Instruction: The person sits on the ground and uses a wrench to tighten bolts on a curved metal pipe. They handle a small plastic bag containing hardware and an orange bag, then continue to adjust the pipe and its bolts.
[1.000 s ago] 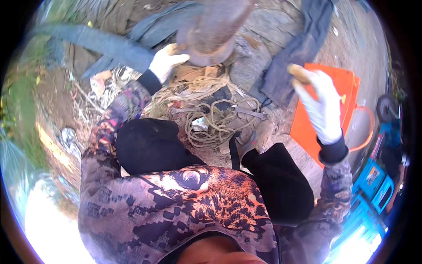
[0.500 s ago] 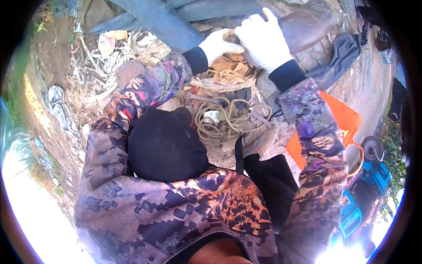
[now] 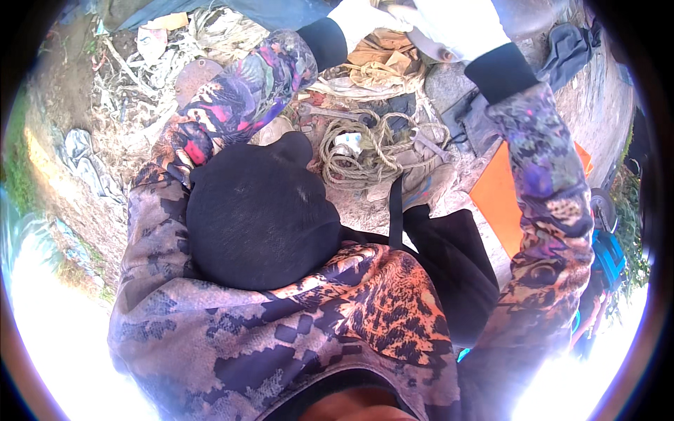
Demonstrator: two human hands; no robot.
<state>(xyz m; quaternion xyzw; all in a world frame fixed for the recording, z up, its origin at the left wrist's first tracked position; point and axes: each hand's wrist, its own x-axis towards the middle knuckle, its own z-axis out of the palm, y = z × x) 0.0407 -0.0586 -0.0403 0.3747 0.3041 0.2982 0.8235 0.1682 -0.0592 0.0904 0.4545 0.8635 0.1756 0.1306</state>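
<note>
Both hands wear white gloves and reach to the far edge of the view, partly cut off by it. My left hand [image 3: 359, 22] is closed, its fingertips pinched close to my right hand; what they hold is hidden. My right hand [image 3: 465, 27] is curled over a grey piece with a rounded end [image 3: 432, 48], which shows below the palm. Crumpled tan cloth [image 3: 385, 55] lies under the hands. A large smooth grey-brown object [image 3: 526, 15] stands just beyond my right hand.
A coil of rope [image 3: 351, 158] lies nearer me, with a wrench [image 3: 430, 146] on its right and another wrench [image 3: 326, 112] behind. An orange panel [image 3: 497, 200] is beside my right forearm. Pale fibre scraps [image 3: 130, 77] lie at left. A blue vehicle [image 3: 607, 259] stands far right.
My view has shifted, so the hands and the ground now appear higher in the picture. Both hands stay close together, and the grey piece under my right palm shows more plainly.
</note>
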